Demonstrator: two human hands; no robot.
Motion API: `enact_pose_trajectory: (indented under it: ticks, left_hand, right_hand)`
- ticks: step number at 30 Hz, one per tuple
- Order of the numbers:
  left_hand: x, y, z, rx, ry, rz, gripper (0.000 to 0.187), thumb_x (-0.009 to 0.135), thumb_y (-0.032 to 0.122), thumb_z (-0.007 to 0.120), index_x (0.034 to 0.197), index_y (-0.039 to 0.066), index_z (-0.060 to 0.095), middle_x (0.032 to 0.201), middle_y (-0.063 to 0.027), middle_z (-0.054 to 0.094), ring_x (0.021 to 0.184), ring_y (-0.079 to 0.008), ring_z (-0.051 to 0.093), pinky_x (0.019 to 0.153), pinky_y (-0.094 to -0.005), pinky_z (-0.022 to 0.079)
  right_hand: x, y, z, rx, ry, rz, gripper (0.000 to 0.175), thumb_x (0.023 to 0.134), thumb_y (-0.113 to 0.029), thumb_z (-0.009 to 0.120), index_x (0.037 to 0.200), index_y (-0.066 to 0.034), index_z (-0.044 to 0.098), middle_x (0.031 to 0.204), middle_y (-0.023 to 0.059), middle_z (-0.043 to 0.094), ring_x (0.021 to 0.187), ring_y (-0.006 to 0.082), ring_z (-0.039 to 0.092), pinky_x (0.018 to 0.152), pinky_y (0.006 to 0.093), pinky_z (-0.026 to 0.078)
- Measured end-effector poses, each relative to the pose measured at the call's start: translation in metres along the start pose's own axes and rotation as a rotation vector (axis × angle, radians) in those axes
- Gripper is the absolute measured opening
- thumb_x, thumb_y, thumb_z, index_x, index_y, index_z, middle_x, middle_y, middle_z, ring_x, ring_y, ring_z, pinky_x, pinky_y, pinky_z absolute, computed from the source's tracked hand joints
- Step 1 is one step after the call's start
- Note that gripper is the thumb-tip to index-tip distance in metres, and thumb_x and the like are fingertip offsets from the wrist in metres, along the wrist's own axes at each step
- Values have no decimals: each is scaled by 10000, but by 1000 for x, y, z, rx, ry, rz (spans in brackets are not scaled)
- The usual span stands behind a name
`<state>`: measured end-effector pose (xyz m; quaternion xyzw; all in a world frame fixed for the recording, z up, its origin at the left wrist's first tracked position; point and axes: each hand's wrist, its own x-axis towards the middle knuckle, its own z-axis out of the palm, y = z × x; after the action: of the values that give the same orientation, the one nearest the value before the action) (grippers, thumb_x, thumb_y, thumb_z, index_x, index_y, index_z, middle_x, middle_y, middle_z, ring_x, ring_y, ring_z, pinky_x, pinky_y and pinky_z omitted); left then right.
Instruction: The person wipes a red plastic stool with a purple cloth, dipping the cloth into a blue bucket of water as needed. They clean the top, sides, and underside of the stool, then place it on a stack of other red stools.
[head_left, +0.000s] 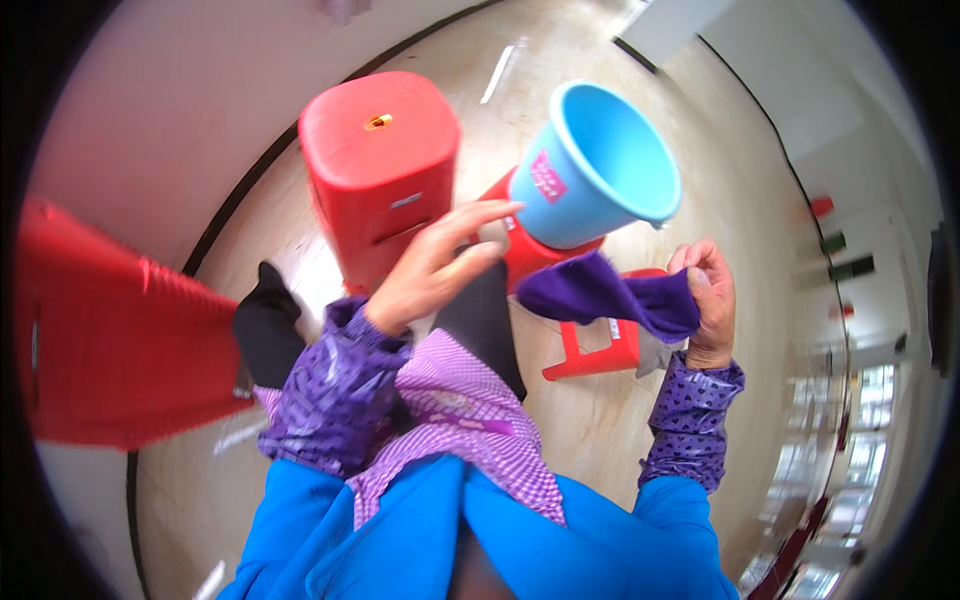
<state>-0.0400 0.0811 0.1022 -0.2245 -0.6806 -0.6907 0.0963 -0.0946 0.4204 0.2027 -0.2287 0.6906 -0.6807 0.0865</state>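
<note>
My right hand (709, 300) grips one end of a purple cloth (577, 292). The cloth stretches out to the left, its far end loose in the air below the light blue plastic bucket (536, 206). My left hand (442, 266) is raised with thumb and fingers apart and nothing between them. Its fingertips lie close to the bucket's left side; I cannot tell whether they touch it. The bucket stands on a red plastic stool (517, 262), tilted in this view, with a pink label bearing writing and no contents visible in the part I see.
A tall red plastic stool (382, 135) rises beyond my left hand. Below the cloth is a low red stool (600, 364) with grey fabric (656, 352) beside it. Large red plastic items (135, 337) stand at the left by the wall. My lap bears a checked apron (480, 397).
</note>
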Motion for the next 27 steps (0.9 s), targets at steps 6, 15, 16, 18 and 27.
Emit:
enact_pose_trajectory:
  ticks: [6,15,16,18,27]
  left_hand:
    - [-12,14,-5,-135,-181,41,358,1033,239,566,1309,17,617,1218,-116,669,1159,-216,606,999,-343,464]
    - [-85,-3,-30,-15,-65,-140,269,984,221,661,1128,-2,704,980,-105,704,917,-220,664,837,-327,521]
    - [-87,-6,-29,57,-2,-81,242,969,185,667,1122,1,708,963,-107,704,896,-226,668,818,-325,525]
    - [-90,-13,-26,226,128,-7,202,940,113,680,1109,7,715,931,-109,703,852,-239,676,779,-320,534]
    - [-106,-11,-50,229,448,-165,84,868,9,730,949,3,707,854,-40,630,719,-111,600,626,-256,466]
  right_hand:
    - [51,-14,108,-6,-557,-28,146,938,-89,647,932,-30,513,861,111,608,802,190,618,765,315,520]
    - [78,-1,129,-167,-431,-302,203,951,-177,676,927,-60,512,835,103,624,782,169,619,728,288,521]
    - [82,5,127,-174,-419,-314,180,952,-150,669,931,-57,516,847,107,632,785,169,621,733,288,520]
    - [88,19,119,-262,-400,-380,143,943,-95,667,967,-43,537,896,118,656,786,162,620,740,283,517]
    - [100,40,107,-747,-426,-228,349,825,-28,766,1147,23,641,1011,120,724,778,142,629,745,243,500]
